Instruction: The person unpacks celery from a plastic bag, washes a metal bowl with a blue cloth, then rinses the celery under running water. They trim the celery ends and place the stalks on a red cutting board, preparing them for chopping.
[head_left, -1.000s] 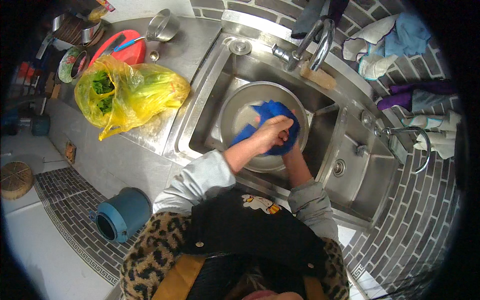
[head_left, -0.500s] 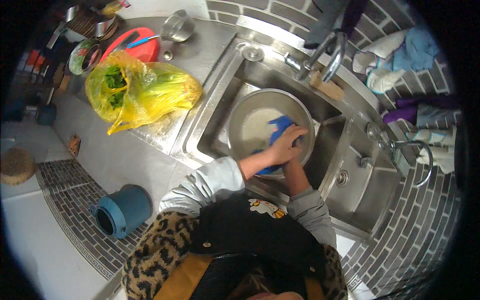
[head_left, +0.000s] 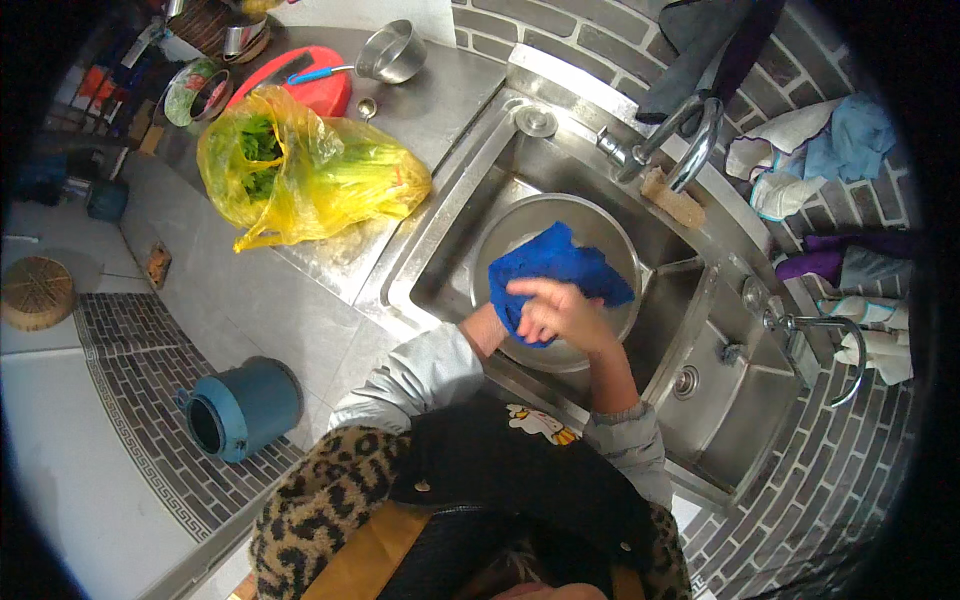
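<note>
A blue cloth (head_left: pixel 565 265) is spread out over the wide metal basin (head_left: pixel 622 225), which stands in the left sink bowl. My left hand (head_left: pixel 484 328) reaches under the cloth and holds it up; its fingers are hidden by the fabric. Above the cloth's near edge is my right hand (head_left: pixel 560 312), with its index finger stretched out and the others loosely bent, slightly blurred. I cannot tell whether it touches the cloth.
The faucet (head_left: pixel 690 150) rises behind the basin, a brown sponge (head_left: pixel 672 198) near its base. A second sink bowl (head_left: pixel 735 390) lies to the right. On the left counter are a yellow bag of green vegetables (head_left: pixel 330 180), a metal ladle (head_left: pixel 392 52) and a red board (head_left: pixel 318 95).
The blue cloth, bunched between both hands before, is now opened out above the basin. My right hand has come over it, while my left has slipped beneath. The whole view has shifted slightly.
</note>
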